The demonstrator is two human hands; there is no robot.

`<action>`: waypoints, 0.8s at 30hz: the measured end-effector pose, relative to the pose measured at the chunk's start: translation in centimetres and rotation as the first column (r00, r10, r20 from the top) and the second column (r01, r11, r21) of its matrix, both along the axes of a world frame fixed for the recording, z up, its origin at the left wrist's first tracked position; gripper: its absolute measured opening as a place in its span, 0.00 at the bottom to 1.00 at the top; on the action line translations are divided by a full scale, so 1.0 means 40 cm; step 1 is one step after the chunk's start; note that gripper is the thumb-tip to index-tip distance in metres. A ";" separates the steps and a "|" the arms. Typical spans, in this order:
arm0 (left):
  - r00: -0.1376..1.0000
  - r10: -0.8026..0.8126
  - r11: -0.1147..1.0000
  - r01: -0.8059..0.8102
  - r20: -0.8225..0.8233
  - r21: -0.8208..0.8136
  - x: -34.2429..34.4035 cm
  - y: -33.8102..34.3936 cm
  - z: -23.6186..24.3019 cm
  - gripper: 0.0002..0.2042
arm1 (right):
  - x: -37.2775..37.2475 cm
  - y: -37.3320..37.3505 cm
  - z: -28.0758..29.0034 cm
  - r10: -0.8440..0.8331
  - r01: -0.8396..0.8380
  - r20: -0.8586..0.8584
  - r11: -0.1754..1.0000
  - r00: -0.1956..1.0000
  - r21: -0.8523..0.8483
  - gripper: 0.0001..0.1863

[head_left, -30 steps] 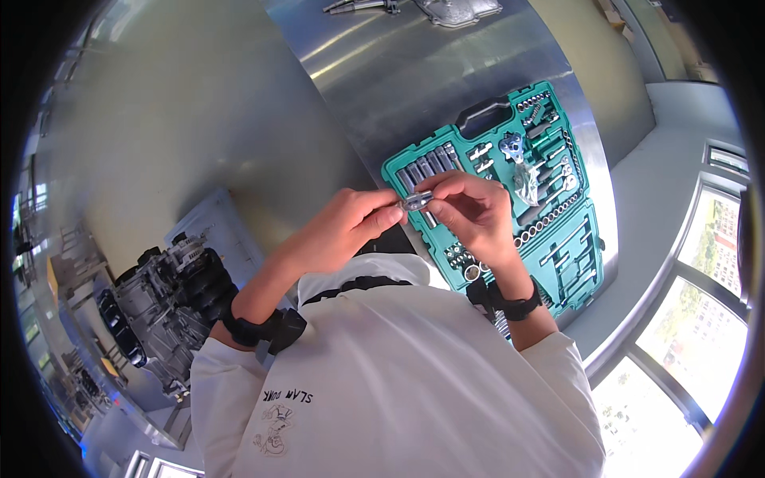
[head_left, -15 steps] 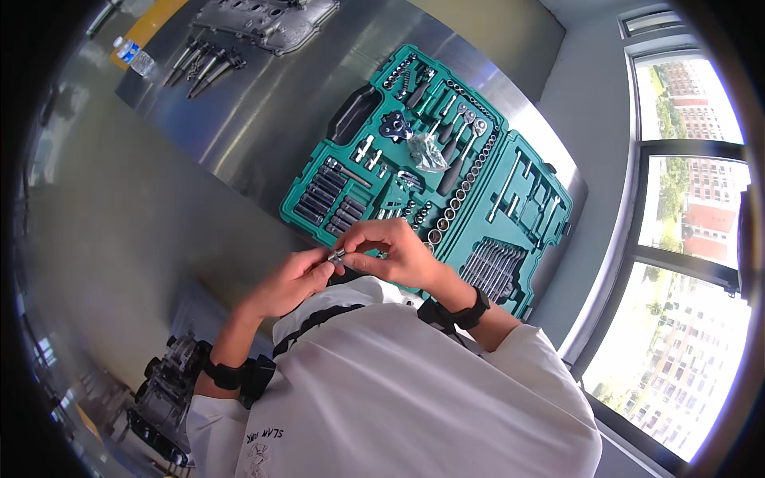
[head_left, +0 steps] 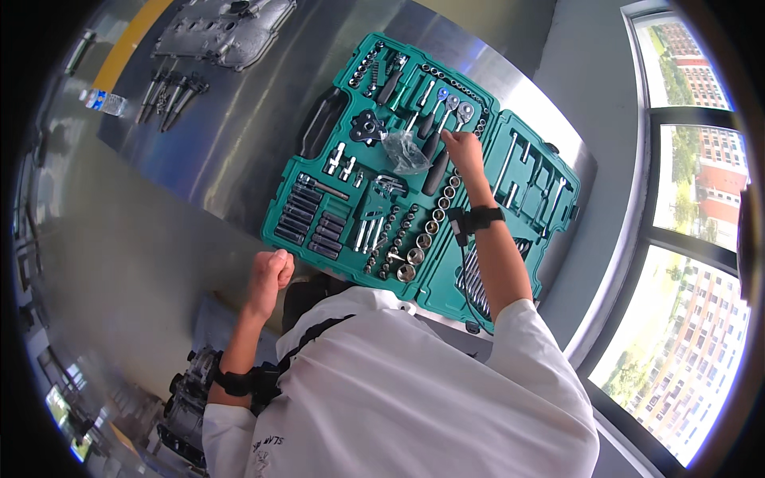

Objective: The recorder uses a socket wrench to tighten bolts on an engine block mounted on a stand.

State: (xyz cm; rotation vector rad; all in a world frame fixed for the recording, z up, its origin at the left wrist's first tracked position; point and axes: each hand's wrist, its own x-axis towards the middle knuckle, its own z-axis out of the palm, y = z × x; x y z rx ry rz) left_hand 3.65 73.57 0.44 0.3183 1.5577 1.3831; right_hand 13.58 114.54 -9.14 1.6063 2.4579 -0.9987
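Note:
An opened green tool case (head_left: 365, 275) lies on the metal table with sockets, ratchets and wrenches in its recesses. My right hand (head_left: 464, 153) is over the case, at the row of chrome sockets (head_left: 437, 215) and beside the ratchet handles (head_left: 435, 171). Its fingers are bent together, and whatever they grip is hidden. Off the case's near left corner, my left hand (head_left: 271, 279) is closed in a fist; I cannot see what is inside. Dark long sockets (head_left: 296, 213) fill the tray closest to it. A clear plastic bag (head_left: 405, 151) rests on the tools mid-case.
At the far left of the table (head_left: 215, 159) lie a cast metal cover (head_left: 227, 32), several ignition coils (head_left: 169, 99) and a water bottle (head_left: 103, 102). The case's lid half (head_left: 550, 231) reaches toward the windows on the right. An engine-like assembly (head_left: 187, 398) stands low on the left.
My hands have come apart from the small metal piece they held together. The right has reached forward over the case; the left has drawn back leftward and closed.

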 end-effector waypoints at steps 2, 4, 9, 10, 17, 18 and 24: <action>0.999 -0.010 1.000 0.009 -0.045 -0.026 -0.006 0.008 0.018 0.23 | -0.063 0.011 -0.012 0.038 -0.065 0.272 0.994 0.962 0.089 0.27; 0.998 -0.048 0.999 0.048 0.046 -0.010 -0.009 0.004 0.017 0.21 | -0.096 0.002 -0.044 0.022 -0.063 0.305 0.990 0.952 0.125 0.26; 0.989 -0.106 0.994 0.101 -0.106 -0.049 0.001 0.003 0.035 0.13 | -0.075 0.053 -0.052 -0.070 0.067 0.083 0.997 0.994 0.042 0.25; 0.989 -0.091 0.995 0.086 -0.120 -0.047 0.004 -0.007 0.030 0.13 | -0.074 0.055 -0.036 -0.130 0.128 -0.035 0.991 0.991 -0.045 0.25; 0.981 0.025 0.998 -0.036 -0.192 -0.052 0.009 -0.115 0.017 0.10 | -0.177 -0.238 0.252 -0.041 -0.237 -0.728 0.932 0.684 -0.275 0.12; 0.977 0.060 0.996 -0.072 -0.204 -0.052 0.012 -0.133 0.023 0.10 | -0.205 -0.315 0.308 -0.088 -0.344 -0.825 0.880 0.558 -0.327 0.11; 0.958 0.180 0.984 -0.171 -0.224 0.055 0.101 -0.317 0.104 0.16 | -0.416 -0.799 0.518 0.025 -0.750 -0.966 0.635 0.256 -0.182 0.20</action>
